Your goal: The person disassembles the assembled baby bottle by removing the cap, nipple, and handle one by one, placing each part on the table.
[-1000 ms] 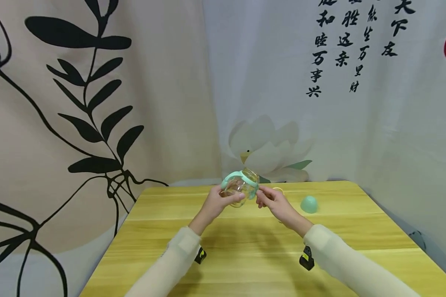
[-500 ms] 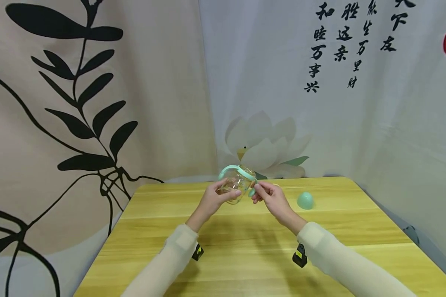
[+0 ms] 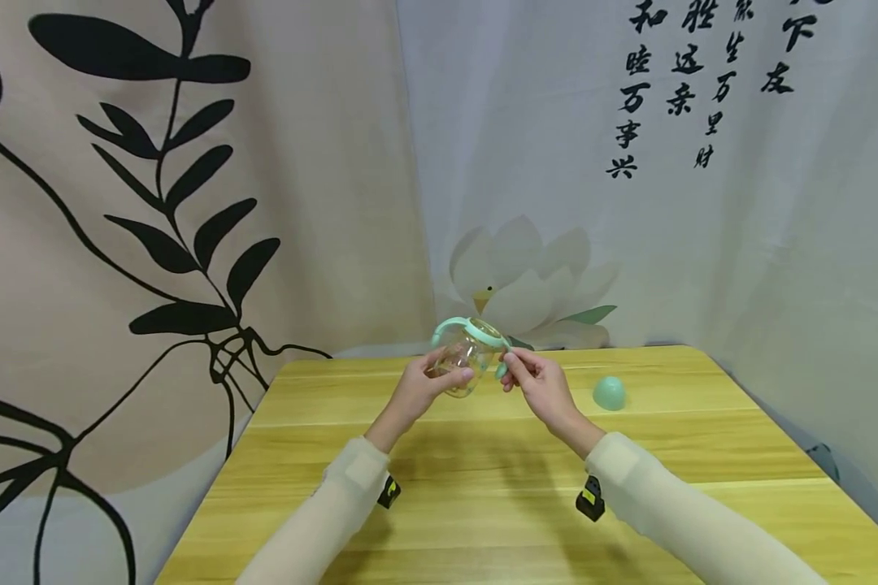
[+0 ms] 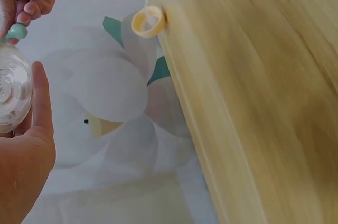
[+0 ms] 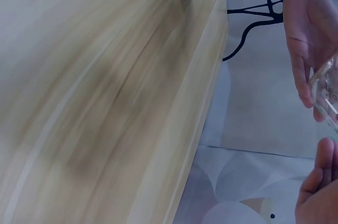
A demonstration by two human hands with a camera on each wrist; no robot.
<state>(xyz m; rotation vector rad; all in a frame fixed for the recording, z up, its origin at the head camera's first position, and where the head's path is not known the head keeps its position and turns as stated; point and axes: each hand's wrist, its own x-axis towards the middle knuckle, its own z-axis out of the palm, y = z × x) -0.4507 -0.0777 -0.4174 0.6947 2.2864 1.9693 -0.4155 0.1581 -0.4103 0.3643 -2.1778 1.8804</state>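
A clear baby bottle (image 3: 462, 361) with a mint-green handle ring (image 3: 475, 327) is held tilted above the table's far edge, its mouth uncapped. My left hand (image 3: 419, 390) grips the bottle's body, thumb across the near side; in the left wrist view the round base (image 4: 11, 89) faces the camera. With thumb and fingertips, my right hand (image 3: 541, 386) pinches the right-hand handle, whose rounded green end (image 4: 17, 31) shows below the fingers. The right wrist view catches only part of the bottle (image 5: 328, 94) between both hands.
A mint-green dome-shaped cover (image 3: 610, 393) stands on the wooden table (image 3: 483, 504) to the right. A yellow ring (image 4: 138, 24), with something pale inside, lies near the table's far edge. Behind hangs a printed curtain (image 3: 336, 203).
The bottle has turned so its mouth points more upward and the left handle stands higher. My right fingers have shifted slightly along the right handle. The cover stays put.
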